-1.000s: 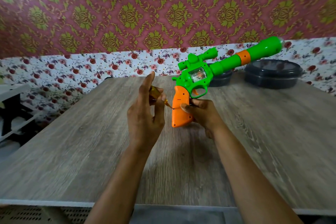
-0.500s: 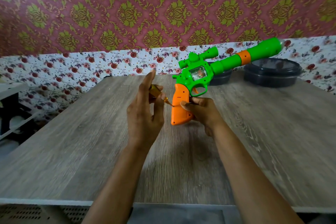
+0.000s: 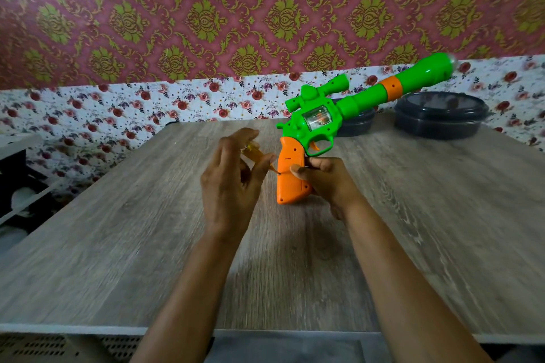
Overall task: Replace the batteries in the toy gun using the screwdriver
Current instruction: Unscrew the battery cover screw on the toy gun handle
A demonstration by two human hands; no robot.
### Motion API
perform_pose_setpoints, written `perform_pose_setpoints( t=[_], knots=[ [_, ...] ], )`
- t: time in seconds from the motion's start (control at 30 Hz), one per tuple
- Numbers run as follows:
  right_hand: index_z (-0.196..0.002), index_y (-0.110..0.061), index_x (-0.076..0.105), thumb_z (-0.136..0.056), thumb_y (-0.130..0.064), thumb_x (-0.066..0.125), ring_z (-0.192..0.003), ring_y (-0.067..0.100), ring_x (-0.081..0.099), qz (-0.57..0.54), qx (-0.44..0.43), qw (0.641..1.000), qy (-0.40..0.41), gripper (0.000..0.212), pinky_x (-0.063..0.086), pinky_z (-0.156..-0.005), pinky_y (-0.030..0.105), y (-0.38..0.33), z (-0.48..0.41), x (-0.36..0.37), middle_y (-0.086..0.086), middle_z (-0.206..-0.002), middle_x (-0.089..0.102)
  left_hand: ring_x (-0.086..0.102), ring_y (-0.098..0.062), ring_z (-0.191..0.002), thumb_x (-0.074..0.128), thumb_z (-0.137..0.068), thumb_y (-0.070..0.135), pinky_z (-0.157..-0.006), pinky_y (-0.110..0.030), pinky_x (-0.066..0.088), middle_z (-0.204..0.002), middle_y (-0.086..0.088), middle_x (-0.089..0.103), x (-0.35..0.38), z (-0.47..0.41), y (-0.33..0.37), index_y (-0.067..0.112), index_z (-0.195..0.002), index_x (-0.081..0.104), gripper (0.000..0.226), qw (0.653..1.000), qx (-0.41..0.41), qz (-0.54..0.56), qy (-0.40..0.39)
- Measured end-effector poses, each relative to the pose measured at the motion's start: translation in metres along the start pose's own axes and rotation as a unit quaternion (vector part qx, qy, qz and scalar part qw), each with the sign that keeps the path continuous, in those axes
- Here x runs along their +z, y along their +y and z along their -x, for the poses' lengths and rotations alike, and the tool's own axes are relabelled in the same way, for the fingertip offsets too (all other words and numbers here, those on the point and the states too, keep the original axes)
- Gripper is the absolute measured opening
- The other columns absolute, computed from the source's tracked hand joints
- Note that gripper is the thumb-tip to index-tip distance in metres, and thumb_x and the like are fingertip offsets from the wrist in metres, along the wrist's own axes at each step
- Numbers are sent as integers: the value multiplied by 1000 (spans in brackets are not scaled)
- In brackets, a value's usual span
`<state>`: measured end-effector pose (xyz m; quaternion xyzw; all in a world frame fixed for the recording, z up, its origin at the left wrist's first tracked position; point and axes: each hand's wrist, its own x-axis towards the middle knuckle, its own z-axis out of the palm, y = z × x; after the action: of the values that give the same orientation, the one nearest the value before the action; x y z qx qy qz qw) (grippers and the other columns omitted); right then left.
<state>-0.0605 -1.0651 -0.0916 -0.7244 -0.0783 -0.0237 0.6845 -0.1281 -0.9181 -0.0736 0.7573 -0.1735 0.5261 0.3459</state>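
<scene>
A green toy gun [image 3: 315, 124] with an orange grip [image 3: 290, 177] and an orange barrel band is held above the wooden table [image 3: 147, 244], barrel pointing up to the right. My right hand [image 3: 324, 183] grips the orange handle from the right side. My left hand [image 3: 233, 183] pinches a small screwdriver [image 3: 256, 156] with a yellow see-through handle. Its metal tip touches the left side of the orange grip, about midway down. Most of the screwdriver is hidden behind my fingers.
Two dark round lidded containers [image 3: 439, 115] [image 3: 356, 124] stand at the table's far right, behind the gun barrel. A wallpapered wall runs along the back. A shelf unit [image 3: 17, 180] stands left of the table.
My left fingers have shifted on the screwdriver, the forefinger curling down from upright. The gun and right hand stay almost where they were.
</scene>
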Motion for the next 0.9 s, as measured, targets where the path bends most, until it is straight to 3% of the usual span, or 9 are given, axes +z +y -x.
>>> perform_pose_setpoints(
  t=[0.13,0.23,0.33,0.43,0.57,0.7,0.8,0.9],
  knots=[
    [-96,-18,69,-81,-16,66,-93,24,64,49,-2,999,18,15,51,-90,45,4,-3,1,6,-93,68,62,-9,-77,65,-86,13,-69,-7,49,-101,-4,63,-1,-3,1,17,-120,57,35,999,11,41,-1],
    [-97,-15,71,-80,-18,66,-95,27,65,68,-8,997,27,18,51,-90,48,5,-3,1,8,-94,70,65,-10,-76,50,-85,9,-71,-20,55,-111,5,60,-2,-4,2,9,-129,51,44,999,24,31,-11],
    [-95,-15,71,-80,-18,66,-93,27,66,76,-18,997,28,16,51,-89,50,6,-4,0,8,-92,71,67,-11,-72,49,-86,12,-67,-30,58,-115,5,61,-2,-4,2,12,-131,47,45,999,18,40,0],
    [-97,-14,71,-80,-17,66,-92,24,65,78,-27,996,23,18,51,-90,49,7,-5,0,9,-93,71,62,4,-66,57,-86,17,-62,-13,51,-108,10,62,-2,-4,2,13,-129,52,43,999,8,31,17],
    [-98,-11,71,-80,-16,66,-89,22,64,77,-36,996,19,19,52,-87,41,7,-6,-1,11,-94,71,57,-6,-61,70,-81,23,-56,-10,43,-91,21,55,-4,-5,4,26,-114,50,39,998,-39,36,38],
    [-102,-8,69,-82,-12,64,-83,15,59,55,-36,998,7,21,48,-77,31,6,-5,-1,7,-90,67,53,-4,-62,73,-80,22,-58,-6,38,-84,4,53,-3,-5,2,23,-105,53,32,999,-29,21,34],
    [-103,-8,69,-82,-12,64,-83,15,59,55,-31,998,9,22,49,-79,32,7,-5,-1,8,-91,67,58,3,-69,72,-82,19,-62,-6,44,-93,-1,51,-1,-5,0,11,-99,64,21,999,-22,36,26],
    [-102,-10,70,-82,-15,65,-87,18,61,59,-23,998,16,21,51,-85,38,7,-6,-2,8,-93,69,61,1,-72,67,-85,14,-64,-9,48,-102,-1,55,-3,-6,2,12,-107,63,22,998,-17,62,21]
  ],
)
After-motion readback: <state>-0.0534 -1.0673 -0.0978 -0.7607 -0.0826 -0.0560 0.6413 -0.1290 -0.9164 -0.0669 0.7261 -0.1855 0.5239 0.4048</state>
